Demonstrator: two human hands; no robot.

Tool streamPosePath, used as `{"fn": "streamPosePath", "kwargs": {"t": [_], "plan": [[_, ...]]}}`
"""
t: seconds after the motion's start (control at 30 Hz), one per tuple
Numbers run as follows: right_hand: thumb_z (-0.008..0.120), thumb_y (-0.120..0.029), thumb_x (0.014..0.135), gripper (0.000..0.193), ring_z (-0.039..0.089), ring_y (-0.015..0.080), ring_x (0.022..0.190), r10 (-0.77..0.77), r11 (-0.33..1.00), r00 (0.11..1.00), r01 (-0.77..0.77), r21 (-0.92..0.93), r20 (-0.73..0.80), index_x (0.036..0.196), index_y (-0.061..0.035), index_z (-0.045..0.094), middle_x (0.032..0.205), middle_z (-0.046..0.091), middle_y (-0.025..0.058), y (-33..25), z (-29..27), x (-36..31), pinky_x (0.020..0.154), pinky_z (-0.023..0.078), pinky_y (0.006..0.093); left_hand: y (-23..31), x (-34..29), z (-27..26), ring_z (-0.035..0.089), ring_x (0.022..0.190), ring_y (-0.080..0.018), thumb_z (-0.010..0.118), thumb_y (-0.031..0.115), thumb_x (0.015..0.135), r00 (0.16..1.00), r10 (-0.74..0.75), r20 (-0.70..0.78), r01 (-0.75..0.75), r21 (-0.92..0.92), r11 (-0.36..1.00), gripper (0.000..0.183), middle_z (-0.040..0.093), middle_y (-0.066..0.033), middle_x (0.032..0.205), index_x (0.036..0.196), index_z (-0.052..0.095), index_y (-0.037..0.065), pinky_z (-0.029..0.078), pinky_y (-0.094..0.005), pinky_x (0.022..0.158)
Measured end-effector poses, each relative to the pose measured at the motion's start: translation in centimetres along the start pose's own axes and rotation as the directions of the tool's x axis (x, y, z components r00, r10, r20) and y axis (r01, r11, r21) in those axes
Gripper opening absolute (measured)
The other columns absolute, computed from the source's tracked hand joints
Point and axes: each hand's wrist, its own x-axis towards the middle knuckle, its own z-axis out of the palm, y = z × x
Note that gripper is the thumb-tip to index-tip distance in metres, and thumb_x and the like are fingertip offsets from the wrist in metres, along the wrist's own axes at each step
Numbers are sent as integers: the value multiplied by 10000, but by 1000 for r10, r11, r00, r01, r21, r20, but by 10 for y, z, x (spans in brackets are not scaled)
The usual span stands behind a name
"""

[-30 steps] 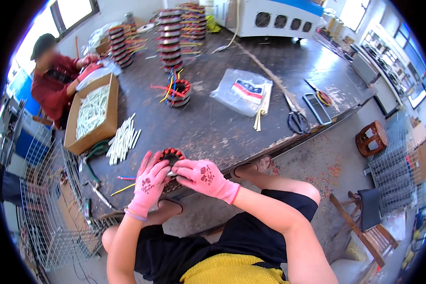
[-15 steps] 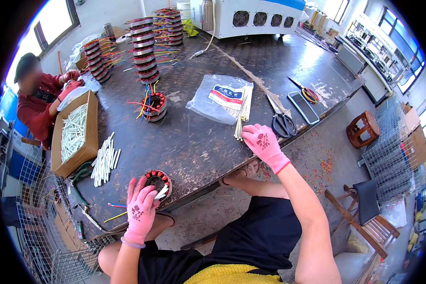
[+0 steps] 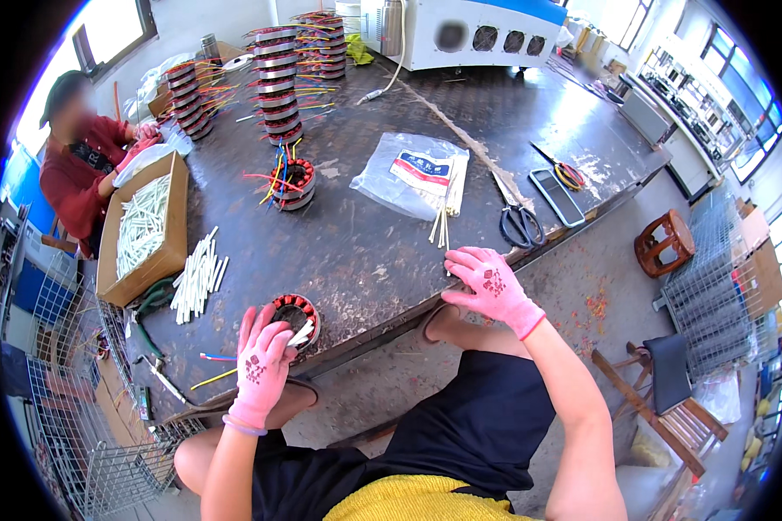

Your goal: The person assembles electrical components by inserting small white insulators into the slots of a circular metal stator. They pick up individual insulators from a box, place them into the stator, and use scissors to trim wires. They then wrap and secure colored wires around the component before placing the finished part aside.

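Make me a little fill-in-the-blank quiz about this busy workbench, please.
1. The right grip is covered by a glove coloured ____.
2. The bright colour repeated around the inside of the ring-shaped part at the left grip is ____.
3. The box of pale sticks is made of ____.
4. From the person's viewpoint, the plastic bag lies to the ____ of the black-handled scissors.

Missing words: pink; red; cardboard; left.

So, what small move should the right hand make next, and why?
Perhaps the right hand should draw one thin stick toward the wound ring: its fingertips are near the sticks' ends, and the left hand is already at the ring.
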Motion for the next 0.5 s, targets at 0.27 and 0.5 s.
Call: {"fn": "streamPosePath", "kwargs": {"t": [0.27, 0.5], "plan": [[702, -183, 756, 270, 615, 226, 1001, -142, 978, 990, 138, -158, -15, 1018, -144, 653, 1090, 650, -2, 7, 13, -14, 859, 496, 408, -3, 2, 2, 532, 1292, -328, 732, 26, 669, 1000, -9, -28, 7, -66, 998, 341, 637, -75, 1099, 988, 616, 66, 358, -533, 1147], [730, -82, 775, 268, 668, 263, 872, -48, 988, 969, 82, 129, -244, 1029, -99, 646, 1054, 686, 41, -33, -9, -6, 747, 540, 398, -4, -4, 4, 526, 1299, -326, 708, 58, 714, 1000, -21, -23, 19, -62, 998, 288, 627, -72, 1102, 986, 613, 62, 359, -529, 1149]]}}
